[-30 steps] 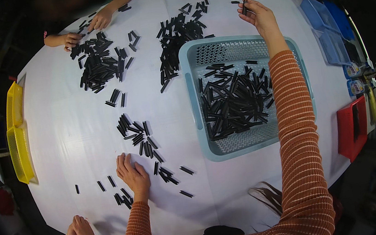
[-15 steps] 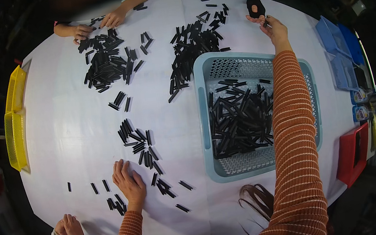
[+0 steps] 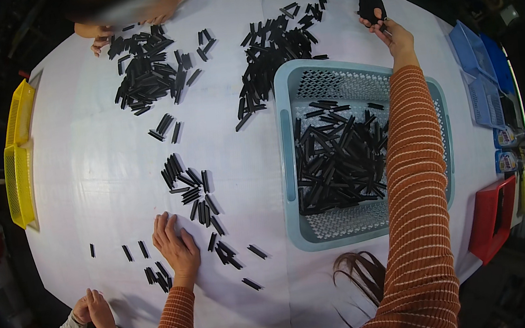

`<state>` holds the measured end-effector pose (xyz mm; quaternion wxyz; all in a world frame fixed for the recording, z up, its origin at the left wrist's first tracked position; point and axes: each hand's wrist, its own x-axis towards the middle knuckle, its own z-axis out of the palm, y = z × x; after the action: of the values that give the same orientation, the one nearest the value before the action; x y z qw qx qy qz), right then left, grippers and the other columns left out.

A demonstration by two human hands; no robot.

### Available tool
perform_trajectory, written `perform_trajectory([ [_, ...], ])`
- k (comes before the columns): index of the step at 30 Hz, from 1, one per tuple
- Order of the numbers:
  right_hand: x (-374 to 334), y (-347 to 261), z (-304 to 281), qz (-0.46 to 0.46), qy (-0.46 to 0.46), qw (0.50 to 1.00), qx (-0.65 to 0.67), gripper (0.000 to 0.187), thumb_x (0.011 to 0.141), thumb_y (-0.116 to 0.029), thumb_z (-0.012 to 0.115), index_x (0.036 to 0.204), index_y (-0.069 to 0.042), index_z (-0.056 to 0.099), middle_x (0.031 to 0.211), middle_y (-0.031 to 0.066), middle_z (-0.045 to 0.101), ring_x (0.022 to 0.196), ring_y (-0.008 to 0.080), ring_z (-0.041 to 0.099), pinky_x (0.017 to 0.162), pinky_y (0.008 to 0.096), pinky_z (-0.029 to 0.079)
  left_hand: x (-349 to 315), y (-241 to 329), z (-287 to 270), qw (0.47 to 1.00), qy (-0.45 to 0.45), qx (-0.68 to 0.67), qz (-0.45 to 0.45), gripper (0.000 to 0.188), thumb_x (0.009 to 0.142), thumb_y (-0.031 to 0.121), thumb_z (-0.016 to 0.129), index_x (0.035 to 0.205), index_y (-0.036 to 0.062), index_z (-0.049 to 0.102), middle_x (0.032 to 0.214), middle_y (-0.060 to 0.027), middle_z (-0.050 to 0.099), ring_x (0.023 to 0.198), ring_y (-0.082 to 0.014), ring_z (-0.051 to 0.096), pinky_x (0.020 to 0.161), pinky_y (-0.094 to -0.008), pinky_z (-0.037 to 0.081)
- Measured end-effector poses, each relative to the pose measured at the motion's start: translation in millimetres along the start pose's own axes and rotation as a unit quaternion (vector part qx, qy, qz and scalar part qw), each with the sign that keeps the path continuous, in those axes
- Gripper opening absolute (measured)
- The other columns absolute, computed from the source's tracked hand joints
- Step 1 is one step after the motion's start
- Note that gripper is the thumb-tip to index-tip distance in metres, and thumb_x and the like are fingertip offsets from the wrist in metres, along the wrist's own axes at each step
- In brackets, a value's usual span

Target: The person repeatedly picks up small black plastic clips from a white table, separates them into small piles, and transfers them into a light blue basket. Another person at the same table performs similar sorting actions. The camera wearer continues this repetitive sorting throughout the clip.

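Note:
My left hand (image 3: 178,251) lies on the white table with its fingers stretched and a little apart, holding nothing. Short black grooved strips (image 3: 156,278) are scattered to its left, and a trail of similar strips (image 3: 204,211) runs along its right. My right arm reaches over the blue-green basket (image 3: 288,161), which holds a heap of black strips (image 3: 343,161). At the far right, my right hand (image 3: 398,38) pinches a small black strip (image 3: 385,29) between its fingers. It meets the black-gloved hand (image 3: 371,6) of another person; whether that hand also grips the strip is unclear.
Two large piles of black strips, one left (image 3: 146,77) and one central (image 3: 272,52), lie toward the far side. Another person's hands (image 3: 94,306) are at the lower left. Yellow baskets (image 3: 19,185), blue baskets (image 3: 479,74) and a red bin (image 3: 492,219) line the sides.
The view has shifted slightly. My right hand and the gloved hand have moved a little to the right together. The far-left person's hands have moved up off the pile. My left hand stays put.

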<state>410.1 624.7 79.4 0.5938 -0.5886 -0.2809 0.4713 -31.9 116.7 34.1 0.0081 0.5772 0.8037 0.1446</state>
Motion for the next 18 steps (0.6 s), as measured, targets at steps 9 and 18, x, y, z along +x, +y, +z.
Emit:
perform_trajectory([
  [9,2,0,1,-0.007,0.015,1.000,0.003,0.021,0.092,0.000,0.057,0.105,0.017,0.055,0.086,0.0173,0.065,0.073,0.0230,0.069,0.068,0.0267,0.064,0,2,-1,1.000,0.000,-0.005,-0.003,0.038,0.088,0.009,0.051,0.124,0.0012,0.052,0.135,-0.0187,0.049,0.133,-0.0384,0.039,0.111,-0.0494,0.023],
  [18,4,8,-3,-0.070,0.038,0.996,0.030,0.026,0.088,0.009,0.060,0.108,0.018,0.046,0.093,0.0237,0.062,0.074,0.0271,0.070,0.069,0.0336,0.066,1,2,-2,1.000,0.003,-0.023,-0.009,0.037,0.084,0.007,0.053,0.121,0.0011,0.053,0.133,-0.0183,0.049,0.132,-0.0379,0.039,0.109,-0.0503,0.025],
])
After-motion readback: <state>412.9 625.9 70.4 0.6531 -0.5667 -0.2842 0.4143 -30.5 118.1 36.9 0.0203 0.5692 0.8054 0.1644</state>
